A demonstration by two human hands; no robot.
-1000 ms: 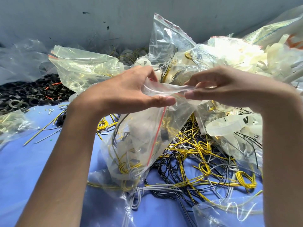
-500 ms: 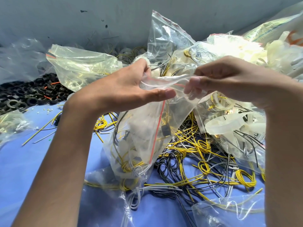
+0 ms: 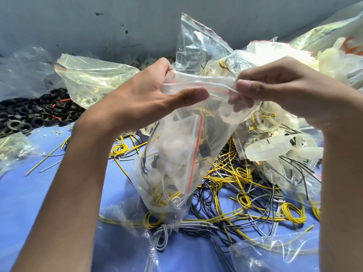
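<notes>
Grey wall (image 3: 78, 20) behind, blue worktop (image 3: 29, 193) littered with yellow and black wires (image 3: 245, 195). Above it hangs the clear zip bag (image 3: 176, 154), lifted so its wires and white parts sag to the bottom. Left hand (image 3: 149, 95) and right hand (image 3: 284, 89) each pinch its red-lined mouth, stretched taut between them, probably to work the seal.
</notes>
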